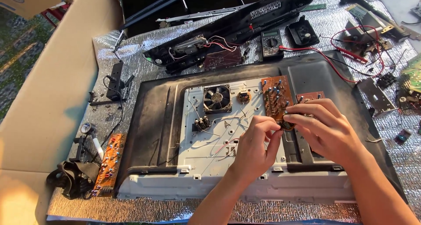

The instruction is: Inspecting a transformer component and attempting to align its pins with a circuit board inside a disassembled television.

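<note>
Head view: silver foil sheet [131, 45] over cardboard [48, 102] carries an opened metal chassis [175, 133]. Left hand [254, 150] and right hand [326, 130], fingers curled, pinch the near end of a brown circuit board [275, 97] at the chassis's right.
</note>
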